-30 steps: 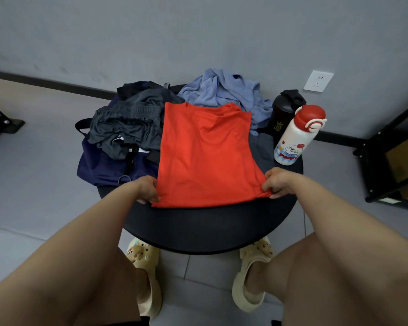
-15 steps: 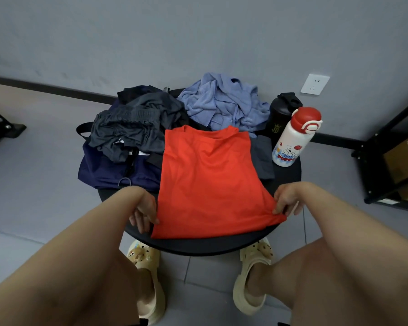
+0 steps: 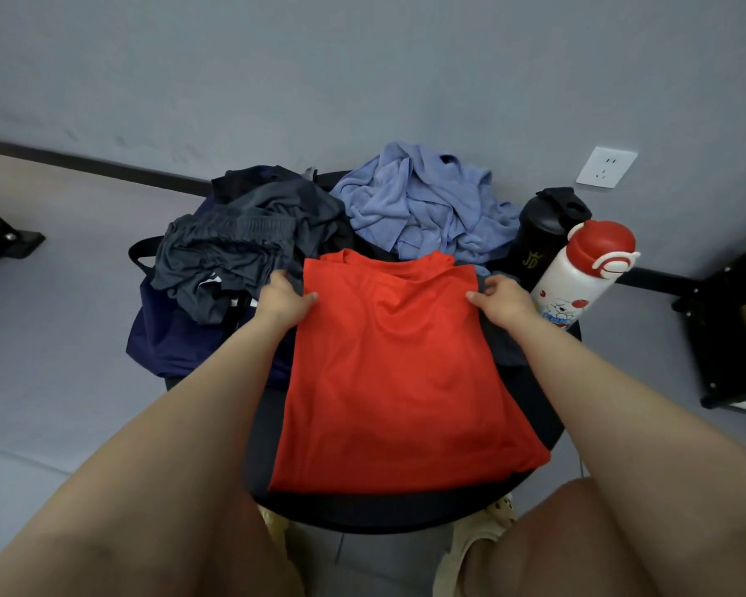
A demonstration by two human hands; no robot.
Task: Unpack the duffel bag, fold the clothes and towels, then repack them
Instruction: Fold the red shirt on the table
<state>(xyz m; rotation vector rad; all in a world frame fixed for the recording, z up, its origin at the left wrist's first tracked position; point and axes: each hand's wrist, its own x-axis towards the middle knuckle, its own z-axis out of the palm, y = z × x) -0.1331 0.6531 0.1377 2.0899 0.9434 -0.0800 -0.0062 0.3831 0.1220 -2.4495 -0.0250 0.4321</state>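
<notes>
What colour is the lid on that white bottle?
Red lid on the white bottle, seen in the head view.

I had both forearms stretched forward and converging a little. My left hand [image 3: 281, 300] lay knuckles up, thumb pointed inward, fingers curled down out of sight, so I could not judge its grip. My right hand [image 3: 501, 300] mirrored it at the same height, thumb inward, fingers likewise hidden. My bare knees showed below.

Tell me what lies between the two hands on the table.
The head view shows only the red shirt spanning between the left hand and right hand; each hand holds one side edge near its collar end.
</notes>
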